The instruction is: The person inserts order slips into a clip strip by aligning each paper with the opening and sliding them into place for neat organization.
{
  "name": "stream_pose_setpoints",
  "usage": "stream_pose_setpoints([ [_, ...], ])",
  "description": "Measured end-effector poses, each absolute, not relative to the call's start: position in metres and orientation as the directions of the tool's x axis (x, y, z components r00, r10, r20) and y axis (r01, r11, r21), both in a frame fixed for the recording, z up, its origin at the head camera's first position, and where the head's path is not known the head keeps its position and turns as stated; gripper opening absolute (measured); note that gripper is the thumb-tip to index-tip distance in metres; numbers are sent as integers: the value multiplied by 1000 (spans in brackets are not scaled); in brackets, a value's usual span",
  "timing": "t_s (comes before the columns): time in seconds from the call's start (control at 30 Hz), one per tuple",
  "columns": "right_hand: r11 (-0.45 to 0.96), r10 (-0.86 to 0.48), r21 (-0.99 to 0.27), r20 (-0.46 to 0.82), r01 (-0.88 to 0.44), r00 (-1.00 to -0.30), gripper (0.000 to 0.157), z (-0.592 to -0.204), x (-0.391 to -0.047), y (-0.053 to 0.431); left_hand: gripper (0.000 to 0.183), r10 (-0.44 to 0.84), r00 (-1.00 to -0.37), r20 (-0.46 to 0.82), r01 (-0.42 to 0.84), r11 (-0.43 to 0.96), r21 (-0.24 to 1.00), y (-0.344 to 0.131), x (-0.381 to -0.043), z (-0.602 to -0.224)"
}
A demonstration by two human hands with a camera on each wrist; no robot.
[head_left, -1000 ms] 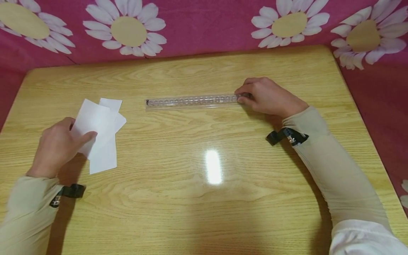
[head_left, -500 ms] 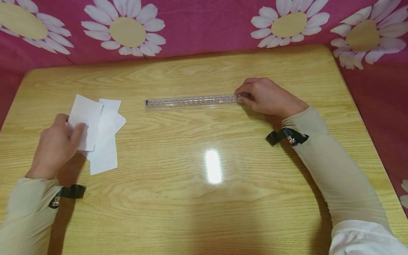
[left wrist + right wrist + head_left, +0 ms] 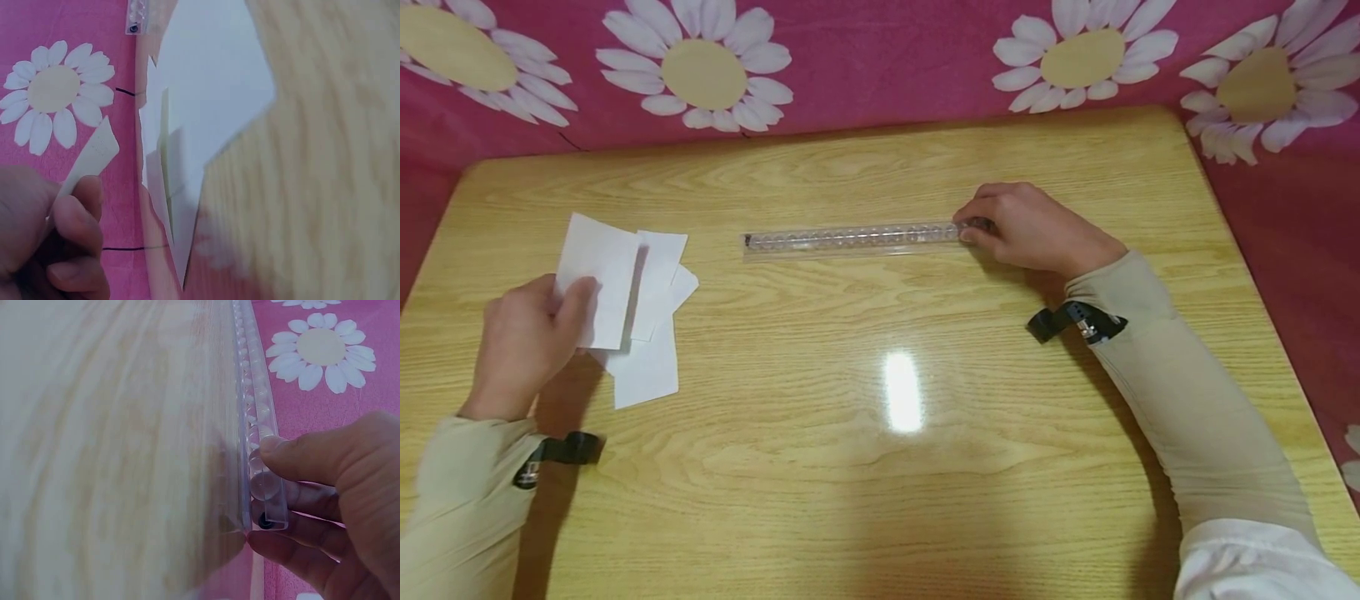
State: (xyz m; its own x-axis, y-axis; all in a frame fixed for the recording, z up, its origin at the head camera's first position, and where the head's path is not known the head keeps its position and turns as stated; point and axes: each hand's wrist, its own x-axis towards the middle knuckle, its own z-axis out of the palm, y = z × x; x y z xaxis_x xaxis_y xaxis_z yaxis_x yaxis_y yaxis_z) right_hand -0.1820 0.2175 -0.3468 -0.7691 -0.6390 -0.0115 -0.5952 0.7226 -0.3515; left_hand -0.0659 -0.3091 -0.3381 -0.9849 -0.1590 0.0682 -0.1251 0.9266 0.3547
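My left hand [image 3: 520, 342] pinches a white piece of paper [image 3: 597, 267] between thumb and fingers, tilted up at the left of the table. Beneath and beside it, several more white paper pieces [image 3: 646, 371] lie overlapping on the wood. In the left wrist view the held paper [image 3: 94, 150] shows almost edge-on. My right hand [image 3: 1033, 229] grips the right end of a long, clear plastic strip [image 3: 850, 237] lying across the table. A row of clear round shapes runs along this strip, with a dark dot at its end in the right wrist view, where my thumb [image 3: 300, 453] presses it.
The wood-grain table [image 3: 820, 483] has a glossy top with a bright light reflection [image 3: 902, 392]. A pink cloth with daisies [image 3: 887, 67] hangs behind its far edge. Dark straps [image 3: 568, 450] circle both wrists over beige sleeves.
My left hand has drawn the top paper leftward and up, off the other pieces, uncovering more of them. My right hand and the clear strip have stayed in place.
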Motion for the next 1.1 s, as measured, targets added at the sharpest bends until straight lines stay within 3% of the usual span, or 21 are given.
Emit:
stream_pose_setpoints([
  [0.2, 727, -634, -352, -12, -590, -773, 24, -348, -182, 218, 52, -184, -971, 155, -111, 914, 391, -304, -69, -339],
  [0.47, 711, -647, -351, 14, -610, -762, 24, -351, -184, 220, 54, -190, -968, 162, -98, 886, 454, -293, -74, -341],
  [1.1, 706, -653, -355, 8, -612, -758, 24, -350, -185, 220, 59, -184, -983, -3, -158, 836, 525, -266, -85, -344],
])
